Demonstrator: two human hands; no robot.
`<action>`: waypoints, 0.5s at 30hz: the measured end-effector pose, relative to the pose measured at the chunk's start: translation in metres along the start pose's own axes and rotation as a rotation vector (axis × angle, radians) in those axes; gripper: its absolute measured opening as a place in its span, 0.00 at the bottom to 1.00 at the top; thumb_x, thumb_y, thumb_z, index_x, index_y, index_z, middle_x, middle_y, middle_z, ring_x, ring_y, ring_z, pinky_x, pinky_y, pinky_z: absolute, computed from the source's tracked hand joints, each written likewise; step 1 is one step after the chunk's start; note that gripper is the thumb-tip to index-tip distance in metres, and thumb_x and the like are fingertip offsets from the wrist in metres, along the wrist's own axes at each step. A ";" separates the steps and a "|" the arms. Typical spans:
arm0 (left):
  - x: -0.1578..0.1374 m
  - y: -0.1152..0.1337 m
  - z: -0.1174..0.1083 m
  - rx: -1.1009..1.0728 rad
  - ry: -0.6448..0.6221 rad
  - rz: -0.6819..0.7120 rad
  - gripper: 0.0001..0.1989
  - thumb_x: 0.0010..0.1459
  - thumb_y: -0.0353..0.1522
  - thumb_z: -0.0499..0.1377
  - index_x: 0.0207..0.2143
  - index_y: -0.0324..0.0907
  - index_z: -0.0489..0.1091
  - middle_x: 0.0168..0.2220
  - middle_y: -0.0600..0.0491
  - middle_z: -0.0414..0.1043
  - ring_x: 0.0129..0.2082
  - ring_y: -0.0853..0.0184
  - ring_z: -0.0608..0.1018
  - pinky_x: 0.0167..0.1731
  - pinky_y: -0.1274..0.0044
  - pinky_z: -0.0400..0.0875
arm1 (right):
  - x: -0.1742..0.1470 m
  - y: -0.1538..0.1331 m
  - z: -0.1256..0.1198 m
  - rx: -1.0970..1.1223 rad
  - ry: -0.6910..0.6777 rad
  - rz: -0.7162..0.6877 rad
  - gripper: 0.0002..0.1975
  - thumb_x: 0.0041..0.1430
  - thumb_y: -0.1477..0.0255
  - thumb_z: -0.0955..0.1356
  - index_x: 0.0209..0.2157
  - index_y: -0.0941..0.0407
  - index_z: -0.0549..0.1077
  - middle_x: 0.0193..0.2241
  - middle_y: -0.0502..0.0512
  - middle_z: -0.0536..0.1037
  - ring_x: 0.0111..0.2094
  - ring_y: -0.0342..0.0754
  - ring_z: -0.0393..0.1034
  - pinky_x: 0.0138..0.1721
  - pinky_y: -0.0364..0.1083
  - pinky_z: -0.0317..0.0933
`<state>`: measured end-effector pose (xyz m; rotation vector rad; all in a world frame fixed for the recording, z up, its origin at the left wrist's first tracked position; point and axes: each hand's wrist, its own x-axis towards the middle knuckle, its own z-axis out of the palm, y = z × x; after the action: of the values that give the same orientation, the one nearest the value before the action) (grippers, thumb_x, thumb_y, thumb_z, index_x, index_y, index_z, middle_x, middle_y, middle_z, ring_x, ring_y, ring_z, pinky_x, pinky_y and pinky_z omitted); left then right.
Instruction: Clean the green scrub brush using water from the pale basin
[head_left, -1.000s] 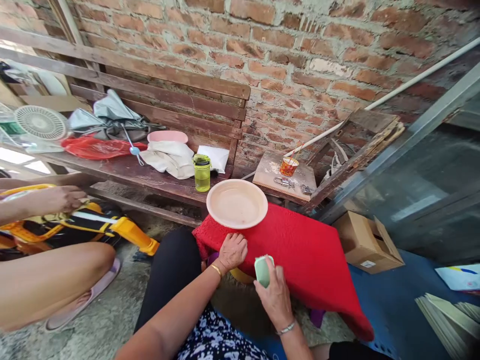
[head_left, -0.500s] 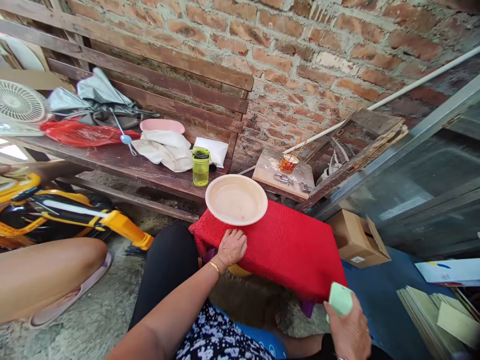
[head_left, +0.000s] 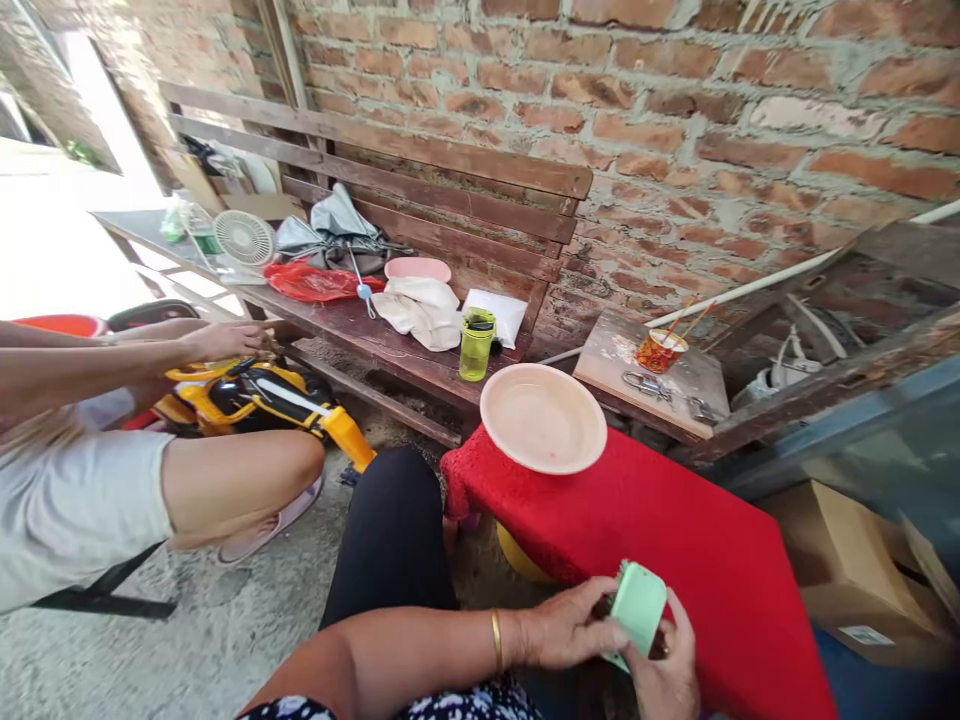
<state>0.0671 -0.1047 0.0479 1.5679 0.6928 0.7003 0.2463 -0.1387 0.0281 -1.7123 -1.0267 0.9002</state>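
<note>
Both of my hands are on a mint-green scrub brush point(head_left: 637, 608), held above the near edge of the red-covered table point(head_left: 697, 545). Its smooth back faces up, and what look like dark bristles show along its left edge. My right hand point(head_left: 667, 660) grips it from the right and below. From the left, my left hand point(head_left: 566, 625), with a gold bangle at the wrist, has its thumb and fingers closed on the other side. Some fingertips are hidden behind the brush. A pale pink basin point(head_left: 544, 455) stands on the table's far left corner, apart from both hands.
Along the brick wall runs a wooden bench point(head_left: 352, 325) bearing a green bottle point(head_left: 476, 345), cloths and a fan point(head_left: 246, 238). A stool point(head_left: 637, 390) holds a paper cup and padlocks. At left, another person's hands point(head_left: 225, 342) touch a yellow-black object. A cardboard box point(head_left: 862, 580) stands right.
My left hand has left the table edge by the basin and moved right onto the brush. My right hand has brought the brush inward. The view has swung left, showing the other person's arms.
</note>
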 end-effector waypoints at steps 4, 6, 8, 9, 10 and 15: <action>0.003 -0.013 -0.012 -0.276 0.256 -0.078 0.32 0.61 0.57 0.54 0.54 0.42 0.65 0.39 0.52 0.69 0.36 0.67 0.70 0.37 0.74 0.67 | -0.004 -0.004 0.016 -0.183 -0.136 -0.203 0.38 0.49 0.46 0.72 0.57 0.53 0.70 0.43 0.57 0.79 0.44 0.57 0.75 0.43 0.51 0.71; 0.001 -0.019 -0.023 -0.403 0.369 -0.077 0.33 0.58 0.60 0.55 0.49 0.41 0.66 0.35 0.54 0.67 0.31 0.70 0.68 0.32 0.77 0.64 | -0.003 -0.011 0.020 -0.239 -0.232 -0.352 0.29 0.52 0.47 0.71 0.50 0.51 0.75 0.45 0.57 0.78 0.46 0.56 0.74 0.45 0.51 0.71; -0.006 -0.023 -0.042 -0.444 0.453 -0.088 0.34 0.56 0.60 0.57 0.48 0.40 0.66 0.34 0.55 0.67 0.29 0.71 0.67 0.29 0.78 0.62 | 0.007 -0.019 0.015 -0.264 -0.236 -0.456 0.26 0.55 0.47 0.69 0.46 0.51 0.77 0.45 0.57 0.77 0.44 0.53 0.74 0.44 0.49 0.71; -0.011 -0.024 -0.054 -0.416 0.495 -0.099 0.33 0.56 0.59 0.58 0.48 0.40 0.67 0.33 0.55 0.67 0.28 0.71 0.67 0.28 0.79 0.62 | 0.015 -0.022 0.009 -0.276 -0.198 -0.479 0.26 0.55 0.47 0.69 0.45 0.51 0.77 0.45 0.57 0.76 0.42 0.52 0.74 0.42 0.49 0.71; -0.017 -0.026 -0.068 -0.353 0.540 -0.114 0.31 0.57 0.57 0.58 0.48 0.40 0.67 0.33 0.55 0.68 0.28 0.71 0.67 0.28 0.79 0.62 | 0.025 -0.023 0.001 -0.292 -0.144 -0.482 0.27 0.55 0.45 0.68 0.43 0.52 0.78 0.44 0.57 0.75 0.39 0.51 0.73 0.40 0.49 0.70; -0.041 -0.027 -0.135 0.182 0.812 -0.344 0.15 0.63 0.41 0.56 0.45 0.41 0.72 0.33 0.54 0.71 0.34 0.66 0.72 0.36 0.75 0.69 | 0.074 0.003 -0.049 -0.440 0.173 -0.380 0.36 0.52 0.37 0.63 0.41 0.54 0.77 0.34 0.56 0.72 0.31 0.52 0.68 0.40 0.55 0.68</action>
<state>-0.0639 -0.0483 0.0319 1.2403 1.6192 1.0337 0.3195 -0.0886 0.0313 -1.8183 -1.4433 0.2885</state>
